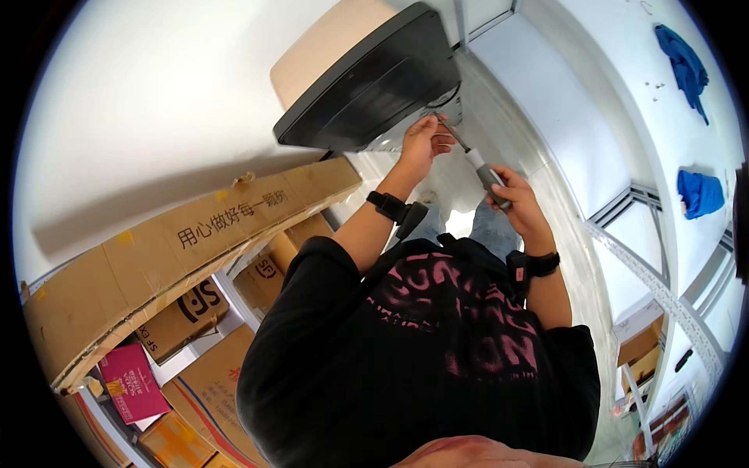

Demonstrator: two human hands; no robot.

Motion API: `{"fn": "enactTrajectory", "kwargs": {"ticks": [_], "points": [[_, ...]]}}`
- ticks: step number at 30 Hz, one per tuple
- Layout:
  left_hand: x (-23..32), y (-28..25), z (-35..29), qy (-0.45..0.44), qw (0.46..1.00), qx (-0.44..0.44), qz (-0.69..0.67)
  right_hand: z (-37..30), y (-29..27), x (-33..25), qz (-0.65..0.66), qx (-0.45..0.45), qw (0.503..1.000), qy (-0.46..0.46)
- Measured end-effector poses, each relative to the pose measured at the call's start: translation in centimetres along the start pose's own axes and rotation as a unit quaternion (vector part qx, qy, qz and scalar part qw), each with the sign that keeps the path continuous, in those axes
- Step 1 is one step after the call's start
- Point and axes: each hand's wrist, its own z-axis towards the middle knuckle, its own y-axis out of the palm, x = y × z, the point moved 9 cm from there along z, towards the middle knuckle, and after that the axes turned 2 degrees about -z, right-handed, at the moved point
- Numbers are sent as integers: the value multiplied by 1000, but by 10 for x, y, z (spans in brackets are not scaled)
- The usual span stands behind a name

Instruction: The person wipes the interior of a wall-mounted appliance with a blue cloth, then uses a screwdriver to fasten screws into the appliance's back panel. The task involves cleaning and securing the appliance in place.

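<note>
My right hand (pixel 519 199) is wrapped round the grey handle of a screwdriver (pixel 488 178), right of centre. Its thin metal shaft slants up and left toward my left hand (pixel 425 142). The fingers of that hand are curled and pinched together at the shaft's tip; whatever they hold there is too small to make out. Just beyond my left hand is the underside of a large black-cased unit (pixel 374 82) with a beige upper part. A dark cable (pixel 446 99) curves by its near right corner.
On the left, a long cardboard sheet (pixel 195 207) edges a shelf with several cartons (pixel 183 320) and a magenta box (pixel 133 384). White panels with metal framing (pixel 624 204) stand on the right. Blue cloths (pixel 685 70) lie on a white surface at the far right.
</note>
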Motion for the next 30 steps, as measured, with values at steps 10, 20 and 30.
{"fn": "enactTrajectory", "kwargs": {"ticks": [10, 20, 30], "points": [[39, -171, -82, 42, 997, 65, -28, 28, 146, 119, 36, 11, 997, 69], [52, -189, -77, 51, 998, 22, -40, 36, 176, 144, 101, 12, 994, 31], [63, -199, -76, 67, 996, 43, -24, 45, 189, 149, 137, 10, 990, 32]]}}
